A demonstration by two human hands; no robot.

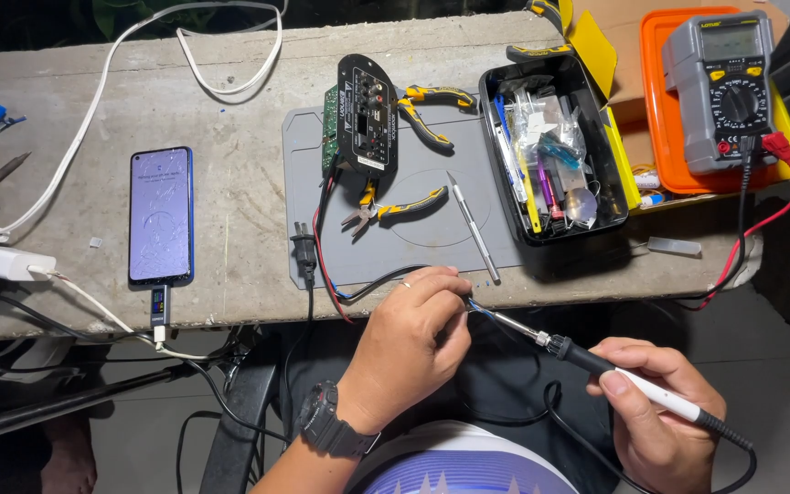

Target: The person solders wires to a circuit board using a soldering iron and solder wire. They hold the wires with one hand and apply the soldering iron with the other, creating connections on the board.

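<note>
Just off the near edge of the tabletop, our left hand has its fingers pinched together on the bared ends of the thin wires that run up over the grey mat to the black circuit board. Our right hand has its fingers wrapped shut around the soldering iron, whose tip meets those wire ends right beside our fingertips. We judge the main risk to be a burn, since the hot tip sits so close to the skin. A flinch could also tug the wires and drag the board toward the pliers, and the iron's cord could snag near our lap.
</note>
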